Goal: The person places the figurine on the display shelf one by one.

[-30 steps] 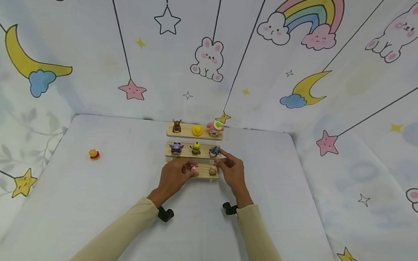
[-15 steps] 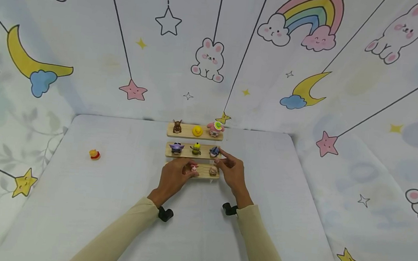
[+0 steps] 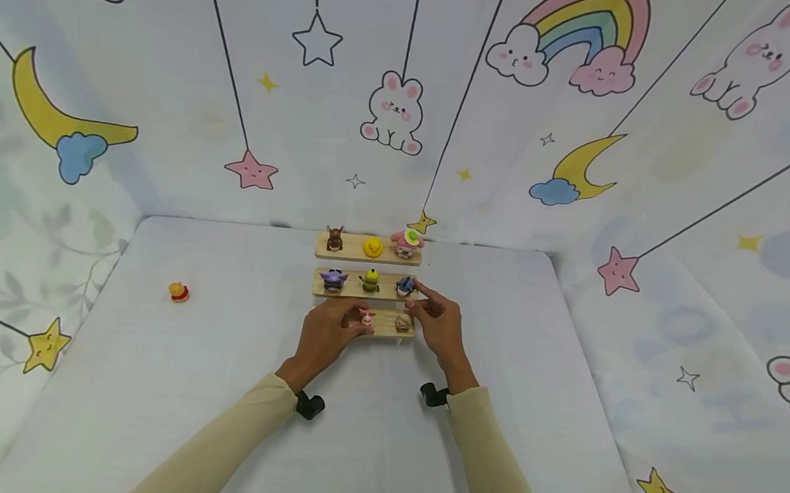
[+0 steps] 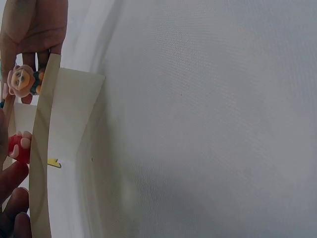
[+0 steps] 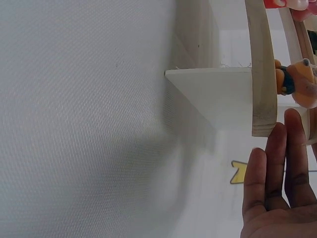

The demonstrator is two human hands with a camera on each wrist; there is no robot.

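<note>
My left hand pinches a small pink-and-red figurine between thumb and index finger, at the middle of the lowest wooden shelf. In the left wrist view that figurine stands on the board, seen side-on. At the rack's right end, my right hand holds the end of the middle shelf, close beside a blue figurine. Its other fingers reach straight up past the lowest board's end. A brown-and-tan figurine sits at the right of the lowest shelf.
On the middle shelf are also a purple-eared figurine and a yellow-green one. The top shelf bears a brown figurine, a yellow one and a pink one. A yellow-and-red figurine lies apart at left.
My left hand and wrist have shifted very slightly to the left, with the fingers still at the pink-and-red figurine. My right hand keeps its place.
</note>
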